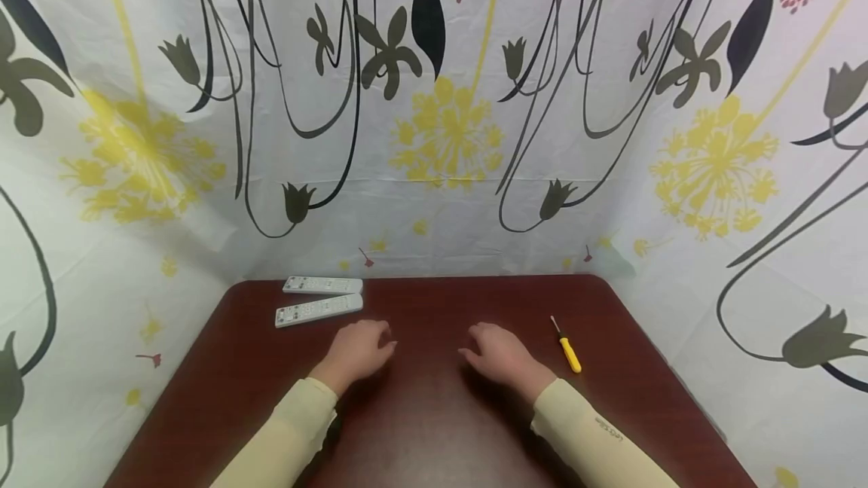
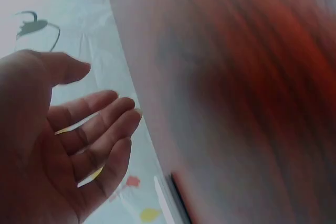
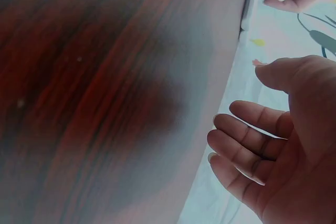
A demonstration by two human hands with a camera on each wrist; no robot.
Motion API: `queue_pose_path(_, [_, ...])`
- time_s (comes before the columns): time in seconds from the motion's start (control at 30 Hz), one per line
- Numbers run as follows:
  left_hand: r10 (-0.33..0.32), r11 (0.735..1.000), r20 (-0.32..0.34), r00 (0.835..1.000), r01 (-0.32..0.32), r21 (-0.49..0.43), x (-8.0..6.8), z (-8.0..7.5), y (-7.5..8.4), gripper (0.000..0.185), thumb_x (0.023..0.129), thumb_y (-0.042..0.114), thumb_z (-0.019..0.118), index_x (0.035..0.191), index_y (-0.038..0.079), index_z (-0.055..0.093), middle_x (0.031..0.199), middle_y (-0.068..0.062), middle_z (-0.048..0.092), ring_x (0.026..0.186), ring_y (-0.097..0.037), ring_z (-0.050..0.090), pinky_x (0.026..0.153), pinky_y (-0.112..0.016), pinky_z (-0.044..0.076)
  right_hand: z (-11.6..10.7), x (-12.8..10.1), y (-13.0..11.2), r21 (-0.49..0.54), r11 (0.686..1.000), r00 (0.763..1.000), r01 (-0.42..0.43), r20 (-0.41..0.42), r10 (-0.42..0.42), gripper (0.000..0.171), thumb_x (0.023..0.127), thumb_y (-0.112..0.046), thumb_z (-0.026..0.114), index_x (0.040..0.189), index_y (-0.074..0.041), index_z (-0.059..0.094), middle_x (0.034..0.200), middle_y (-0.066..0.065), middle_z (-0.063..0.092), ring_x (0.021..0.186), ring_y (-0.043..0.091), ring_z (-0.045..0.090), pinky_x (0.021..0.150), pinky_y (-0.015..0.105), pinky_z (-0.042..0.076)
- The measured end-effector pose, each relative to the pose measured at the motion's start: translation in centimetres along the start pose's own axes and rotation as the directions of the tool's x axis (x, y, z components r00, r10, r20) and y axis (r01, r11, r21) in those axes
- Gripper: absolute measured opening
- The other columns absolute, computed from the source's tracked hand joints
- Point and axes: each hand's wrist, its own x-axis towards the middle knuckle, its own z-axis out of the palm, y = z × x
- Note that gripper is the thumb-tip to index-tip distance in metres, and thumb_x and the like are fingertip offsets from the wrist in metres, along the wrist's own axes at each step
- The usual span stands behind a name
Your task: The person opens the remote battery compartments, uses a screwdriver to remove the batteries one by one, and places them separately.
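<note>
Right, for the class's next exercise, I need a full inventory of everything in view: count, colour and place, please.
Table: 1, dark red-brown, under both arms
Patterned cloth: number of pieces unclear, white with yellow, red and dark plant prints, behind the table and along both sides
Remote controls: 2, white, back left of the table, one behind the other
Screwdriver: 1, yellow and black handle, right side of the table
Sleeves: 2, cream, one on each arm
Left hand: 1, bare, left of centre, holding nothing
Right hand: 1, bare, right of centre, holding nothing
</note>
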Motion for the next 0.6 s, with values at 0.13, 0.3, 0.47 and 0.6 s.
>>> queue_pose_path(0.13, [0.004,1.0,0.037,0.999,-0.003,-0.025,0.0,-0.8,-1.5,0.018,0.103,0.032,0.077,0.11,0.016,0.077,0.1,0.001,0.075,0.091,-0.021,0.071,0.083,-0.047,0.06,0.0,-0.1,0.0,-0.001,1.0,1.0,-0.011,0.014,0.011,0.039,0.104,-0.036,0.078,0.126,-0.004,0.075,0.114,0.008,0.075,0.102,0.025,0.072,0.092,0.05,0.061])
queue_pose_path(0.3, [0.01,0.998,0.085,0.996,-0.005,-0.062,-0.1,-2.0,-3.9,0.015,0.104,0.028,0.078,0.113,0.016,0.077,0.106,0.002,0.075,0.103,-0.022,0.072,0.094,-0.049,0.06,0.2,-0.2,0.2,-0.001,0.999,0.999,-0.034,0.031,0.034,0.035,0.104,-0.038,0.078,0.122,-0.008,0.076,0.107,0.003,0.074,0.094,0.02,0.068,0.088,0.047,0.061])
queue_pose_path(0.47, [0.002,0.997,0.084,0.996,0.005,-0.078,-0.4,-3.3,-6.7,0.014,0.104,0.024,0.078,0.114,0.014,0.076,0.113,-0.003,0.075,0.113,-0.028,0.071,0.102,-0.053,0.057,0.2,-0.3,0.3,0.023,0.999,0.998,-0.043,0.043,0.042,0.033,0.103,-0.037,0.079,0.12,-0.009,0.076,0.103,0.001,0.073,0.089,0.018,0.065,0.085,0.046,0.061])
queue_pose_path(0.6, [-0.025,0.995,0.068,0.997,0.031,-0.091,-0.4,-4.3,-8.9,0.015,0.105,0.022,0.077,0.115,0.012,0.076,0.115,-0.005,0.074,0.113,-0.03,0.07,0.101,-0.055,0.057,0.2,-0.4,0.5,0.032,0.999,0.998,-0.038,0.044,0.036,0.031,0.103,-0.036,0.08,0.118,-0.009,0.076,0.1,0.0,0.072,0.087,0.018,0.064,0.084,0.046,0.06])
